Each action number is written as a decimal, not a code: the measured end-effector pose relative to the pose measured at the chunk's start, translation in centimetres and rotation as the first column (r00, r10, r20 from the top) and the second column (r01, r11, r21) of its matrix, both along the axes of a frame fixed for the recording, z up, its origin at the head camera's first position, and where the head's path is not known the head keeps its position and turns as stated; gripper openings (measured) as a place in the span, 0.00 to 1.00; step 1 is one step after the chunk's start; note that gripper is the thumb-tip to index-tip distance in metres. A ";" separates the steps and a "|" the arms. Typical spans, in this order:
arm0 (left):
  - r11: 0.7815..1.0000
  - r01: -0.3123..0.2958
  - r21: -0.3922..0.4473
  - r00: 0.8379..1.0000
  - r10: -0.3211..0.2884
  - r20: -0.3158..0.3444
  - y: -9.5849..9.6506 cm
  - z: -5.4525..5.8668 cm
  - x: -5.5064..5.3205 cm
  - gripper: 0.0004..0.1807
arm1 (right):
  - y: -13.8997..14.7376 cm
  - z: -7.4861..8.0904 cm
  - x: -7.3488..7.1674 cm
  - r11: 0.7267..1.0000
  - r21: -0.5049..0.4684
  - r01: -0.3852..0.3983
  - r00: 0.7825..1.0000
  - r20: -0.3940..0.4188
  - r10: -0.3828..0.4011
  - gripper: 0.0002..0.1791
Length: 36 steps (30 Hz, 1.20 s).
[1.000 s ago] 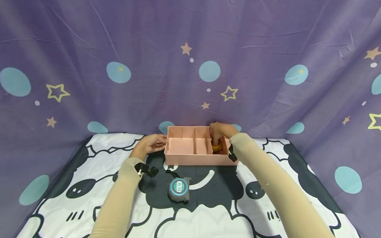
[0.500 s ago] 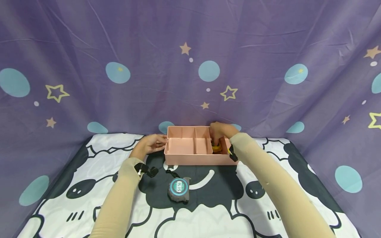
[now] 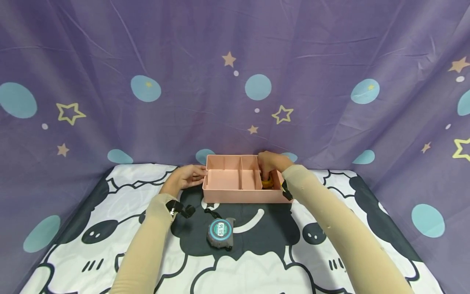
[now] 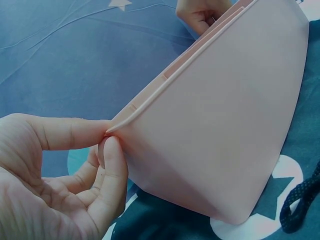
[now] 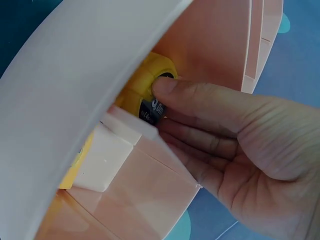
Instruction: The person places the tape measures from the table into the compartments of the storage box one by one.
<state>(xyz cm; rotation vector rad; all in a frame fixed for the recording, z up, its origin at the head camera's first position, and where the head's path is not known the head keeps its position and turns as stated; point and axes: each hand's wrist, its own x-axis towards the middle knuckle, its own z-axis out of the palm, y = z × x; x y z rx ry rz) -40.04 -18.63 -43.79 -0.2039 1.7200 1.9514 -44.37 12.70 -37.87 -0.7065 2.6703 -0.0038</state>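
A pink divided box [image 3: 247, 197] stands at the back of the cloth. At its left end my left hand [image 3: 185, 177] pinches the rim corner between thumb and finger, plain in the left wrist view. My right hand [image 3: 269, 163] reaches down into the box right of the middle. In the right wrist view, its thumb and fingers grip a yellow tape measure [image 5: 142, 82] with a black label, low between the pink walls. The box's front wall hides part of the tape measure. Another yellow thing [image 5: 76, 167], mostly covered, lies past a small divider.
A grey stopwatch [image 3: 220, 232] with a teal ring and black cord lies in front of the box. Below is a black-and-white cartoon cloth [image 3: 257, 269]. A purple curtain [image 3: 183, 122] hangs right behind the box.
The yellow tape measure has turned slightly under my right hand's fingers inside the box. My left hand and the box stay where they were.
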 end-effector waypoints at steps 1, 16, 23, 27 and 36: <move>1.000 -0.003 0.001 1.000 0.003 0.002 0.0 0.0 0.0 0.32 | 0.0 0.0 0.0 1.000 -0.002 0.007 1.000 0.000 -0.007 0.16; 1.000 -0.014 -0.007 1.000 0.014 0.017 0.0 0.1 -0.1 0.30 | -0.2 -0.6 -1.5 0.999 0.019 0.048 0.995 0.092 -0.049 0.14; 1.000 -0.019 -0.006 1.000 0.019 0.017 0.0 0.2 0.1 0.31 | -0.4 0.4 -0.3 0.997 0.041 0.066 0.989 0.133 -0.071 0.09; 1.000 -0.022 -0.002 1.000 0.022 0.019 0.0 0.3 0.1 0.31 | -0.4 0.8 0.2 0.997 0.076 0.012 0.996 0.086 -0.018 0.11; 0.999 -0.029 -0.013 0.999 0.029 0.019 0.1 0.4 0.2 0.32 | -0.2 1.2 0.0 0.995 0.095 -0.040 0.998 0.050 0.036 0.14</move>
